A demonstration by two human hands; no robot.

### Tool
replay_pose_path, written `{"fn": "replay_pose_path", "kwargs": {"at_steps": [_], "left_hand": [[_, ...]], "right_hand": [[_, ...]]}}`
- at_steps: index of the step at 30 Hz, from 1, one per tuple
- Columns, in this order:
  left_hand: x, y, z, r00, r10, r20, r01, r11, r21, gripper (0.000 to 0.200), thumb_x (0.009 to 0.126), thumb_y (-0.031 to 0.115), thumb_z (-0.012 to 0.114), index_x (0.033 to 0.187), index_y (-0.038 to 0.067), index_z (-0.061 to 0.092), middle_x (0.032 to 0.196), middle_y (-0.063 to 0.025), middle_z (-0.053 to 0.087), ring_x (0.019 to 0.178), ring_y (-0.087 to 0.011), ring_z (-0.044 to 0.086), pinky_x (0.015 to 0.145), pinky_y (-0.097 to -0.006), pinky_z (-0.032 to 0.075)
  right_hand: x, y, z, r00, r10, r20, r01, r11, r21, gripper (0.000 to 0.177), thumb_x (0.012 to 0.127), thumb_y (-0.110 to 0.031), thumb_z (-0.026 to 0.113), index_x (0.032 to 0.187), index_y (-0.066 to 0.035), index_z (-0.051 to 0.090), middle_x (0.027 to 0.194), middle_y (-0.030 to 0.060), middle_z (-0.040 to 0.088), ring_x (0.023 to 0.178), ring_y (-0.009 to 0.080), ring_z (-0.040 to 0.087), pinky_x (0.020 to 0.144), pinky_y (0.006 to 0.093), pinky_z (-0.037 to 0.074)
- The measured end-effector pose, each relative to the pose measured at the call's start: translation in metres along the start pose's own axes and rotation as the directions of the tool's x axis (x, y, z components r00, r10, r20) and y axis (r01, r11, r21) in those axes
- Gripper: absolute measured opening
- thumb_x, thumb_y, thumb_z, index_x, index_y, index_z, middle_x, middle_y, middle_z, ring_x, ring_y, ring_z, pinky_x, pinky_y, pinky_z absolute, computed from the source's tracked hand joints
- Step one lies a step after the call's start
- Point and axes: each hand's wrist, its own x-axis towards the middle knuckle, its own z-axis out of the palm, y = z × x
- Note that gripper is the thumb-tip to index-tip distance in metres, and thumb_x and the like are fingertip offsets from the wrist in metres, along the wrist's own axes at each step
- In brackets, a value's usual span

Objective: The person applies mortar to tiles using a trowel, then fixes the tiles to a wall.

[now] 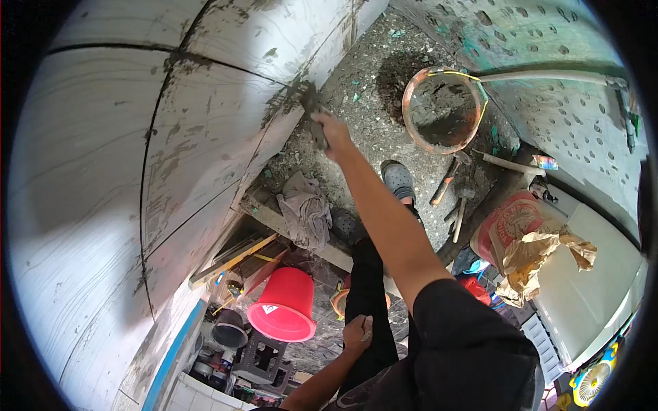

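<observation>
My right hand (332, 135) is closed around the handle of a small, mortar-smeared trowel (308, 99). Its blade is against the lower edge of the pale tiled wall (226, 137), where grey mortar smears surround the joint. Lower in the view, my left hand (358, 333) is curled closed beside my thigh; whatever it may hold is hidden. To the right of the trowel, a round orange-rimmed bucket (409, 103) contains wet grey mortar.
A grey rag (305, 212) lies on the ledge by my feet. Hammers (449, 179) rest on the rough floor near a pitted green wall (582, 109). A red bucket (284, 301) stands below the ledge. Torn brown paper (531, 264) covers part of a white appliance (593, 294).
</observation>
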Motion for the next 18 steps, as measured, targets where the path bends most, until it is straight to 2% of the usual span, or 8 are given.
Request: {"fn": "replay_pose_path", "kwargs": {"at_steps": [2, 5, 8, 11, 13, 14, 16, 18], "left_hand": [[0.001, 0.006, -0.001, 1.0, 0.01, -0.002, -0.01, 1.0, -0.001, 0.023, 0.081, 0.022, 0.051, 0.066, 0.005, 0.05, 0.058, -0.0156, 0.05, 0.055, -0.0357, 0.051, 0.048, -0.0404, 0.039], [0.002, 0.002, 0.002, 1.0, 0.004, 0.024, -0.005, 1.0, 0.031, 0.023, 0.081, 0.021, 0.052, 0.066, 0.005, 0.05, 0.058, -0.0155, 0.05, 0.055, -0.0352, 0.051, 0.048, -0.0401, 0.039], [0.008, 0.015, -0.004, 1.0, 0.03, 0.002, -0.03, 0.999, 0.025, 0.022, 0.081, 0.02, 0.052, 0.066, 0.005, 0.051, 0.058, -0.0154, 0.05, 0.055, -0.0348, 0.052, 0.049, -0.04, 0.04], [0.01, 0.018, -0.005, 0.999, -0.004, 0.033, 0.002, 0.998, 0.067, 0.021, 0.081, 0.02, 0.052, 0.066, 0.005, 0.051, 0.059, -0.0154, 0.05, 0.055, -0.0345, 0.052, 0.049, -0.04, 0.04], [0.012, 0.016, -0.005, 0.999, 0.029, 0.027, -0.031, 0.996, 0.078, 0.021, 0.081, 0.02, 0.052, 0.066, 0.005, 0.051, 0.059, -0.0155, 0.05, 0.056, -0.0345, 0.052, 0.049, -0.0399, 0.04], [0.013, 0.016, -0.003, 0.999, 0.044, 0.024, -0.046, 0.996, 0.08, 0.021, 0.081, 0.02, 0.052, 0.067, 0.005, 0.051, 0.06, -0.0156, 0.05, 0.057, -0.0346, 0.052, 0.05, -0.0398, 0.04], [0.015, 0.015, 0.001, 0.998, 0.05, 0.035, -0.053, 0.996, 0.074, 0.02, 0.081, 0.02, 0.052, 0.067, 0.005, 0.051, 0.06, -0.0157, 0.05, 0.058, -0.0348, 0.052, 0.05, -0.0398, 0.04], [0.016, 0.016, -0.002, 0.998, 0.041, 0.051, -0.045, 0.996, 0.08, 0.02, 0.081, 0.02, 0.052, 0.068, 0.005, 0.051, 0.061, -0.0157, 0.051, 0.059, -0.0352, 0.053, 0.05, -0.0399, 0.041]], "right_hand": [[0.007, -0.024, 0.013, 0.997, 0.076, -0.033, -0.074, 0.996, 0.057, 0.021, 0.078, -0.013, 0.052, 0.097, -0.004, 0.05, 0.072, 0.0081, 0.056, 0.049, 0.0153, 0.051, 0.038, 0.0256, 0.039], [-0.025, -0.043, 0.02, 0.981, 0.086, 0.175, -0.097, 0.994, 0.058, 0.019, 0.078, -0.013, 0.053, 0.094, -0.004, 0.049, 0.069, 0.0078, 0.054, 0.048, 0.0154, 0.051, 0.037, 0.0269, 0.038], [-0.054, -0.065, 0.014, 0.993, -0.037, 0.108, 0.031, 0.998, 0.055, 0.013, 0.078, -0.013, 0.053, 0.086, -0.004, 0.048, 0.066, 0.0072, 0.052, 0.049, 0.0156, 0.051, 0.037, 0.0274, 0.039], [-0.019, -0.055, 0.031, 0.981, -0.189, -0.045, 0.193, 0.968, 0.159, 0.017, 0.078, -0.013, 0.052, 0.091, -0.002, 0.049, 0.065, 0.0085, 0.052, 0.046, 0.0151, 0.049, 0.037, 0.0275, 0.038], [0.011, -0.038, 0.059, 0.971, -0.239, -0.025, 0.24, 0.967, 0.083, 0.035, 0.079, -0.016, 0.054, 0.11, -0.001, 0.046, 0.07, 0.0064, 0.052, 0.047, 0.0131, 0.047, 0.039, 0.0265, 0.039], [0.024, -0.016, 0.079, 0.94, -0.332, -0.081, 0.319, 0.938, -0.134, 0.039, 0.079, -0.015, 0.054, 0.113, 0.0, 0.045, 0.07, 0.0059, 0.051, 0.049, 0.013, 0.047, 0.041, 0.0261, 0.04], [0.006, -0.005, 0.091, 0.936, -0.337, -0.105, 0.308, 0.925, -0.222, 0.041, 0.078, -0.014, 0.055, 0.115, 0.0, 0.045, 0.071, 0.0054, 0.051, 0.052, 0.0126, 0.048, 0.044, 0.0254, 0.041], [-0.063, -0.02, 0.088, 0.988, -0.147, -0.038, 0.148, 0.988, 0.04, 0.039, 0.078, -0.014, 0.055, 0.113, -0.001, 0.047, 0.072, 0.0053, 0.052, 0.054, 0.0122, 0.048, 0.047, 0.025, 0.041]]}}
